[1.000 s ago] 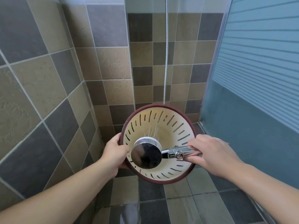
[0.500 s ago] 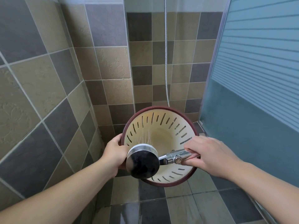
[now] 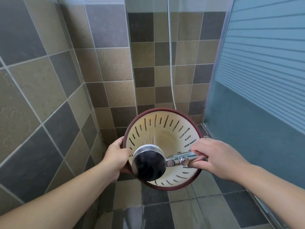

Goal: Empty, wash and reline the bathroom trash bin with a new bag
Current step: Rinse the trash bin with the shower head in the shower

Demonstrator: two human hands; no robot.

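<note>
Cream plastic, slotted all round under a maroon rim, the trash bin (image 3: 171, 129) was held tilted in the shower corner, mouth toward the person, above the tiled floor (image 3: 189, 212). Water would likely escape through those slots and spray back at the person, and the wet rim could probably slip, since only one hand carried it. The left hand (image 3: 116, 157) curled over the bin's left rim. The right hand (image 3: 214, 156) was wrapped closed around the handle of the chrome shower head (image 3: 148, 162), which sprayed into the bin.
</note>
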